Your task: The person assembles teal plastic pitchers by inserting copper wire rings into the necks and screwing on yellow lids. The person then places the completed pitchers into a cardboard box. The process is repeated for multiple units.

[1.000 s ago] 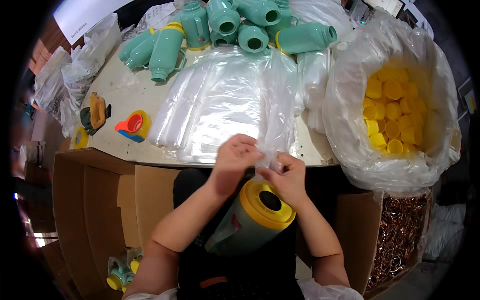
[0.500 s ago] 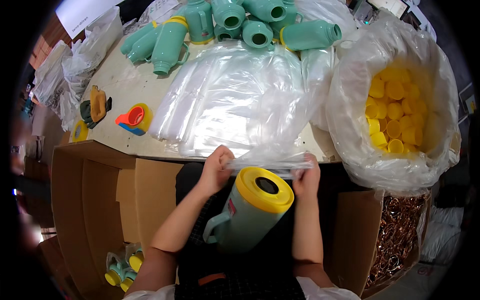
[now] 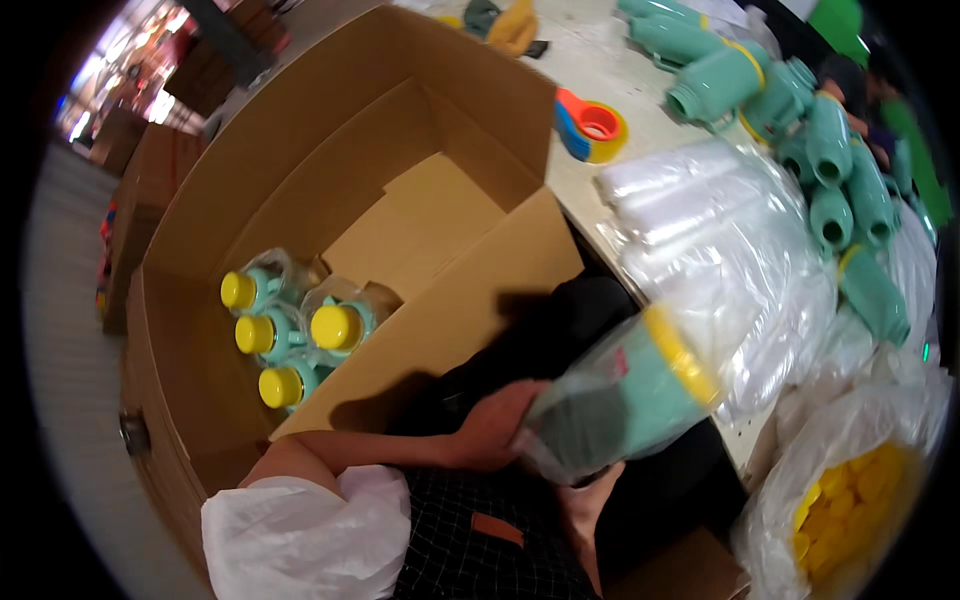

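Note:
Over my lap lies a tilted green thermos flask with a yellow base and a red label, now inside a clear plastic bag. My left hand grips the bag and flask at the end away from the yellow base. From below, my right hand holds the same end, its fingers partly hidden by the flask. To my left, several bagged green flasks with yellow caps stand upright in an open cardboard box.
A stack of clear plastic bags covers part of the table. Uncapped green flasks lie behind it. A tape roll sits near the table edge. At lower right, a plastic-lined container holds yellow caps.
The flask stood bare, base up, between my forearms while both hands stretched a bag above it. The bag now covers it, the flask is tipped over, and the view has swung left toward the box.

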### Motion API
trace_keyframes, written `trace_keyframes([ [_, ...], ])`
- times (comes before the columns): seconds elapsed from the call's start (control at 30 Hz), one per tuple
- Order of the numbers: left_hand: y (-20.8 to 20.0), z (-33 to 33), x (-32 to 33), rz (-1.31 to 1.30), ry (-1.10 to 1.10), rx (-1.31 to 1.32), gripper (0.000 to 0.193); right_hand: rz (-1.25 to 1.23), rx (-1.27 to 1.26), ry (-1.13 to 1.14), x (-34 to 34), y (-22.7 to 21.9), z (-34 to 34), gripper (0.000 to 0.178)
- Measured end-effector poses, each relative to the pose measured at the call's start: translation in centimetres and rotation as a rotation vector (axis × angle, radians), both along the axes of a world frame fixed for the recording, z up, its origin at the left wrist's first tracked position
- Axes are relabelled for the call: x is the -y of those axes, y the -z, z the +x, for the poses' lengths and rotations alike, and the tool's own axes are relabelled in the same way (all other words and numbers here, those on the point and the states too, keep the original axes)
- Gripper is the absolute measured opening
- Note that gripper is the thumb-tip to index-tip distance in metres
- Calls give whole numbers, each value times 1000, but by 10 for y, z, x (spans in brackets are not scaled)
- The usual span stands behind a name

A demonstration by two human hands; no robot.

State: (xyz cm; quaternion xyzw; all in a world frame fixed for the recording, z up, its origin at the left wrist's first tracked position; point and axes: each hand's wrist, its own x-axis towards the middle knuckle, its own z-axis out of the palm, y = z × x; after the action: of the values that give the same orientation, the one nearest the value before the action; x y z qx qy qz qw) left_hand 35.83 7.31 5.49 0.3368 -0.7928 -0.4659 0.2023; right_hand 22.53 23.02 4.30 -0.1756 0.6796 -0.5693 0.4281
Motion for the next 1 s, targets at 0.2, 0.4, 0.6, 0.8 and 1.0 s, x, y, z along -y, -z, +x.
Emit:
trace_keyframes([
  [0.2, -83, 80, 149, -78, -555, -397, 29, -349, 298, -646, 123, -78, 33, 89],
  [0.4, 40, 248, 306, 1198, -461, -43, 52, -504, 158, -759, 136, -56, 63, 62],
  [0.6, 256, 263, 323, 1127, -395, 346, 60, -158, 20, -512, 123, -22, 3, 40],
  [0.8, 47, 139, 316, -517, -512, 968, 58, -218, -319, -202, 132, -22, -113, 31],
  [1.0, -81, -179, 244, -670, 166, -273, 51, -139, -148, 185, 127, 0, -163, 21],
])
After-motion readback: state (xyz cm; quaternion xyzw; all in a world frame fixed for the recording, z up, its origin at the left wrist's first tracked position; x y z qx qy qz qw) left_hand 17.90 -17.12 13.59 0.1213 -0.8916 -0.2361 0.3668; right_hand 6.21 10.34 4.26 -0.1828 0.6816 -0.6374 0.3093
